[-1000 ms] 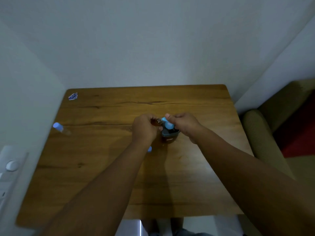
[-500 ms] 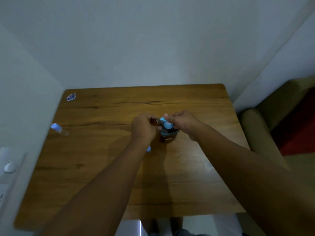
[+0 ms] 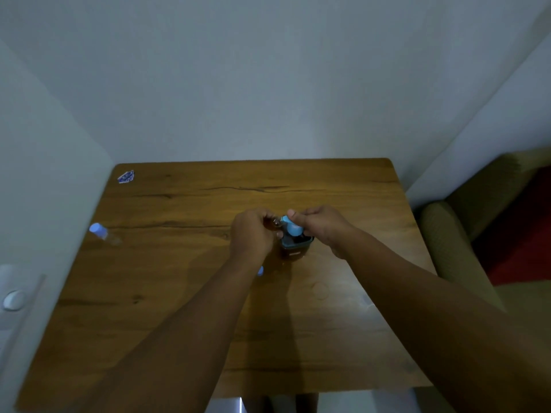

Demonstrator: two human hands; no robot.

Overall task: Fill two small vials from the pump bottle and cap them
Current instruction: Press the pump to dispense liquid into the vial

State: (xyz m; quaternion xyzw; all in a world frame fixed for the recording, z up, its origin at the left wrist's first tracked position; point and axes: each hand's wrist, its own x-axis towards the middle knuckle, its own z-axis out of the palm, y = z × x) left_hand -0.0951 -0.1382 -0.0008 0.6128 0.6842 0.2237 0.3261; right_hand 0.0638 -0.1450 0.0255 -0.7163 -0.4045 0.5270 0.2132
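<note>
My right hand [image 3: 323, 226] curls over the dark pump bottle's light-blue round head [image 3: 291, 228] mid-counter; my left hand [image 3: 253, 234] pinches a small clear glass vial [image 3: 276, 223] at its spout. A blue-capped vial [image 3: 103, 232] lies far left on the wooden counter [image 3: 179, 293].

Looks like a home, a small corner of a living room. Wood-grain worktop [image 3: 208, 308] pushed into the meeting of plain pale walls [image 3: 268, 84]. Upholstered olive armchair [image 3: 447, 234] at right of frame, red floor or rug [image 3: 524, 239] beyond it. White wall switch plate [image 3: 12, 299] at lower left edge. Dim indoor light, no lab or shop fittings.
</note>
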